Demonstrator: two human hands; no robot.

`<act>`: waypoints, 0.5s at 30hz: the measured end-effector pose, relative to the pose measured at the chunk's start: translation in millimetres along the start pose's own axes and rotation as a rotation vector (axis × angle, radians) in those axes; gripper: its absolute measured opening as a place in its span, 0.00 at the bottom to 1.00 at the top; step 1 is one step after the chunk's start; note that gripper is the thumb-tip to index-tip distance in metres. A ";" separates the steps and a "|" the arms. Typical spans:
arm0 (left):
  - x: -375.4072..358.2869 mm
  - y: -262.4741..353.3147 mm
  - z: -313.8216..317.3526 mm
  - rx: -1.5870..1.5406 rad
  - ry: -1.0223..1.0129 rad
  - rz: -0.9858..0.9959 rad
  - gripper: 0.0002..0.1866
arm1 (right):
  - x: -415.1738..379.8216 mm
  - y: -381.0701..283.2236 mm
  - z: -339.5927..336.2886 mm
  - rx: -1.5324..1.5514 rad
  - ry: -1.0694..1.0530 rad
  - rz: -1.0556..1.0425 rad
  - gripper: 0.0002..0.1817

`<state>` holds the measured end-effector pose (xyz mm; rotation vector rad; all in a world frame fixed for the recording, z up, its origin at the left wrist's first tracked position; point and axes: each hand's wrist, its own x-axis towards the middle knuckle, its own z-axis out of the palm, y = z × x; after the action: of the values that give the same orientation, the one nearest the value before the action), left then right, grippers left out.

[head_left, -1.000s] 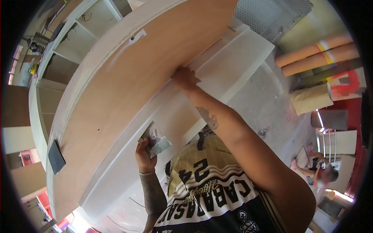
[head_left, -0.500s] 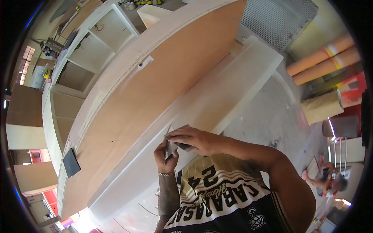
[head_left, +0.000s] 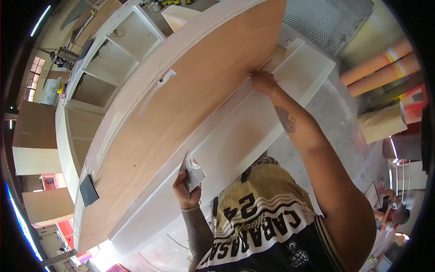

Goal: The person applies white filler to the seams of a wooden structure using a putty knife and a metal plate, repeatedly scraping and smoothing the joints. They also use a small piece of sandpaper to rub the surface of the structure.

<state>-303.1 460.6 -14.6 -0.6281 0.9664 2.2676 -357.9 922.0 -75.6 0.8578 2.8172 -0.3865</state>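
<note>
My left hand (head_left: 186, 187) grips a thin grey plate (head_left: 194, 172) with pale smears, raised over the long white ledge (head_left: 226, 127). Farther along, my right hand (head_left: 263, 82) reaches to the seam where this ledge meets the brown curved panel (head_left: 181, 104). Its fingers are closed against the seam; what they hold is too small and hidden to name.
A dark rectangular pad (head_left: 89, 190) lies at the panel's lower left edge. Beyond it stands a white open-shelved frame (head_left: 102, 68). Orange rolls (head_left: 380, 68) and a metal mesh sheet (head_left: 324, 22) are at the right. Another person (head_left: 394, 211) is at the far right.
My right hand has left the plate beside my left hand and stretched far up and right to the seam. My left hand has stayed nearly in place, the plate now in fuller view.
</note>
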 end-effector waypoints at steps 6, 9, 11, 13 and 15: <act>-10.7 -9.1 -43.0 -0.027 0.067 -0.036 0.08 | -10.9 -52.4 5.2 0.070 -0.007 0.075 0.21; -14.1 -11.7 -50.8 -0.048 0.146 -0.023 0.09 | -23.9 -70.5 9.4 0.146 0.007 0.103 0.22; -13.9 -9.8 -50.7 -0.076 0.151 -0.022 0.11 | -34.1 -86.0 13.5 0.127 -0.025 0.055 0.23; -12.3 -3.5 -54.0 -0.010 0.081 -0.050 0.09 | -42.8 -103.2 20.5 0.087 -0.040 0.032 0.25; -10.2 2.0 -53.2 0.041 0.026 -0.064 0.09 | -51.6 -121.8 31.8 0.019 -0.050 0.028 0.27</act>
<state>-287.1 415.8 -40.6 -0.6629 0.9886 2.1830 -381.7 788.2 -69.9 0.8777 2.7568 -0.4252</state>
